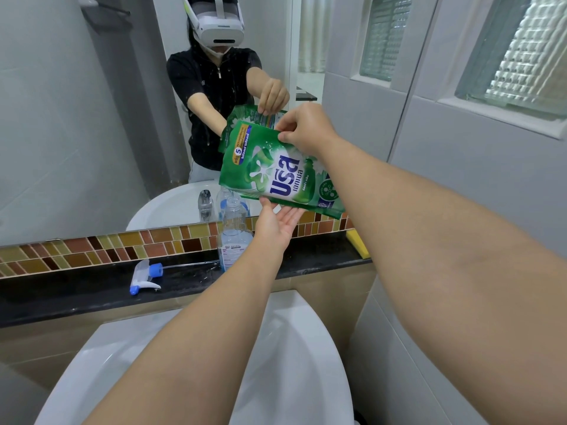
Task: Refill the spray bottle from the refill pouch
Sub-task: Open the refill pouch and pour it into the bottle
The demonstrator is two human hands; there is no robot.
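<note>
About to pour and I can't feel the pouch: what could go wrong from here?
1. The pouch hangs tilted over the bottle's narrow open neck; a stream could easily miss and run onto the ledge.
2. The left hand only supports the pouch from below with open fingers, while the right hand pinches its top edge, so it may slip or swing.
3. Nobody holds the bottle; a knock could tip it.

Pretty bright, even daylight coming thru the textured glass-block windows (521, 53) top right, soft shadows, wide-angle bending at edges, water spots on the large wall mirror (92, 133).
</note>
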